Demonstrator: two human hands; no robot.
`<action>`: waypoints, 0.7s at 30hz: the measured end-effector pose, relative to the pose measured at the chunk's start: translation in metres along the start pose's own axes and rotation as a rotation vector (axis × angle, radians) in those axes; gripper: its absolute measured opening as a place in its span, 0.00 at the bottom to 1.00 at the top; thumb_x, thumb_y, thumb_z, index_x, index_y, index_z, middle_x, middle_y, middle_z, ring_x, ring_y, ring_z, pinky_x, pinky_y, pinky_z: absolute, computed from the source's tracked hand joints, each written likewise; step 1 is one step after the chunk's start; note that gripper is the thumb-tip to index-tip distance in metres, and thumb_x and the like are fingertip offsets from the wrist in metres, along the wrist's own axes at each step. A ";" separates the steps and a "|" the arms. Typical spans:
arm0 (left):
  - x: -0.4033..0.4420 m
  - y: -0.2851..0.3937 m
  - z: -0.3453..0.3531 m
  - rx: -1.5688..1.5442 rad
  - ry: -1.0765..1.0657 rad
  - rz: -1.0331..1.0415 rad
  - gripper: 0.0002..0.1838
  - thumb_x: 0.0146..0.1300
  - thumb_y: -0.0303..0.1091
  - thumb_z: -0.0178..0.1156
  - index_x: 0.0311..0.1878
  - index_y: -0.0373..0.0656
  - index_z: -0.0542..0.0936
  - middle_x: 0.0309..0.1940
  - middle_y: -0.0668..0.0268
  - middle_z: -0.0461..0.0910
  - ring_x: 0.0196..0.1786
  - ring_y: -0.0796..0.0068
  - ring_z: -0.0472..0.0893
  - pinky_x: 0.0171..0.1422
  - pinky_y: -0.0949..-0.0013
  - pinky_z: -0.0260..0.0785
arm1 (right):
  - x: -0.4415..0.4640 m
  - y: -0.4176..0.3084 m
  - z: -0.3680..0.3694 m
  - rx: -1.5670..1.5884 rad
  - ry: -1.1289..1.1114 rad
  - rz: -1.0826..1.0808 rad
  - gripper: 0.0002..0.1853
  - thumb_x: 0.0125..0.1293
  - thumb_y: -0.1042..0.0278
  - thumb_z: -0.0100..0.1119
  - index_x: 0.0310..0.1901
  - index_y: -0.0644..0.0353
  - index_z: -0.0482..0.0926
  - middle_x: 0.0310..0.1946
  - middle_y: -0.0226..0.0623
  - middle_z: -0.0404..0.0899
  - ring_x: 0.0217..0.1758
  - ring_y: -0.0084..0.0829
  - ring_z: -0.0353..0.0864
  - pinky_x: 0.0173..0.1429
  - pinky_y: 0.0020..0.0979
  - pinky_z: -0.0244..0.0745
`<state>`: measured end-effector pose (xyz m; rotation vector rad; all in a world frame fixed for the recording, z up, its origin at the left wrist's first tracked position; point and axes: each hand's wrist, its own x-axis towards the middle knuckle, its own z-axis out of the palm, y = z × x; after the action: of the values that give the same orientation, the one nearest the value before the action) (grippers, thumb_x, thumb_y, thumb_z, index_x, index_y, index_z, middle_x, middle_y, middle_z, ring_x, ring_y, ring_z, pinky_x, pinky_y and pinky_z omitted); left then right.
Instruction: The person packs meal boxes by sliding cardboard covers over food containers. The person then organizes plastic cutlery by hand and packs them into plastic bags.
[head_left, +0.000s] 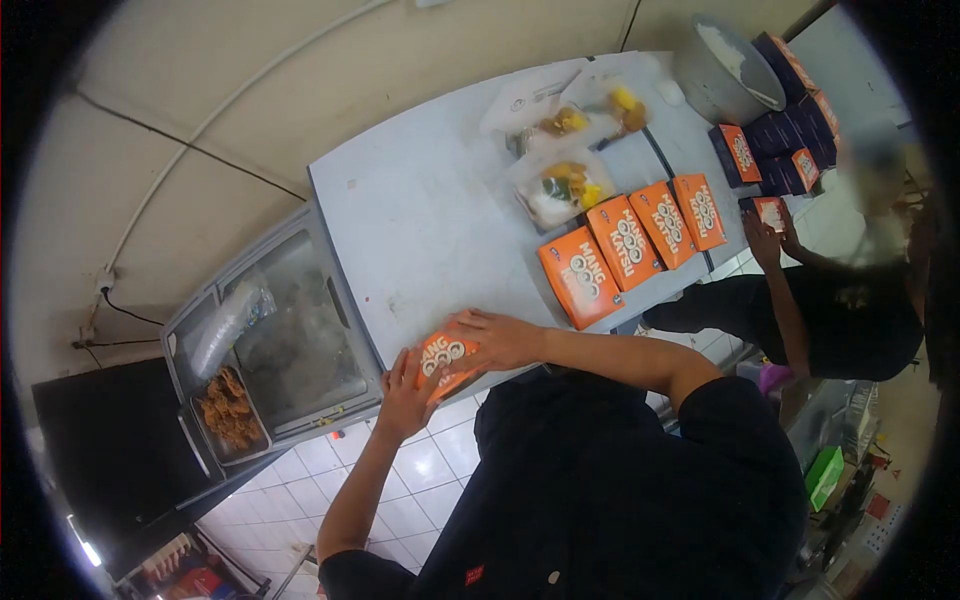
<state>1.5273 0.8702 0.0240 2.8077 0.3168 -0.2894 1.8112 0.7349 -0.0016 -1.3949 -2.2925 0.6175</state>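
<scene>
As our left hand (406, 400) and right hand (502, 338) are clasping an orange box (447, 357), four lettered boxes (627, 243) are lining the desk (420, 210)

While our left hand is curling round one side of the orange box, our right hand is bending over the opposite side, its fingers pressing on the printed face. We are holding it at the near edge of the desk, close to the glass-topped chest (300, 325); whether its base is touching the desk, we cannot tell. To our right, the four lettered boxes are sitting close together in a row, and just beyond them clear food bags (560, 192) are lying. Farther right, a big pot (694, 78) is standing near stacked dark boxes (780, 135), where a co-worker's hands (764, 240) are handling a smaller-looking box (770, 212). On our left, browned food pieces (231, 412) are filling a tray at the chest's end.
</scene>
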 end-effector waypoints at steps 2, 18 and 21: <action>-0.001 0.011 0.009 0.069 -0.009 -0.043 0.39 0.66 0.56 0.66 0.80 0.66 0.67 0.86 0.49 0.45 0.85 0.36 0.47 0.72 0.30 0.56 | -0.009 0.002 -0.009 0.060 -0.023 -0.044 0.33 0.69 0.44 0.65 0.75 0.17 0.69 0.85 0.47 0.48 0.88 0.54 0.44 0.85 0.63 0.42; 0.150 -0.003 -0.015 0.086 0.385 -0.367 0.28 0.76 0.37 0.55 0.76 0.38 0.69 0.84 0.46 0.53 0.85 0.40 0.52 0.85 0.39 0.45 | -0.196 0.261 -0.170 0.024 0.265 1.227 0.17 0.77 0.61 0.55 0.56 0.66 0.77 0.50 0.57 0.84 0.57 0.60 0.82 0.57 0.55 0.75; 0.189 -0.037 -0.035 0.120 0.390 -0.408 0.30 0.77 0.38 0.55 0.80 0.47 0.65 0.85 0.59 0.55 0.85 0.48 0.55 0.83 0.42 0.46 | -0.182 0.260 -0.172 -0.032 0.333 1.053 0.16 0.77 0.62 0.54 0.54 0.66 0.79 0.46 0.59 0.85 0.53 0.61 0.83 0.56 0.55 0.76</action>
<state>1.7051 0.9506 0.0037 2.8814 0.9946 0.1676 2.1706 0.7072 -0.0203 -2.4626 -1.1891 0.5453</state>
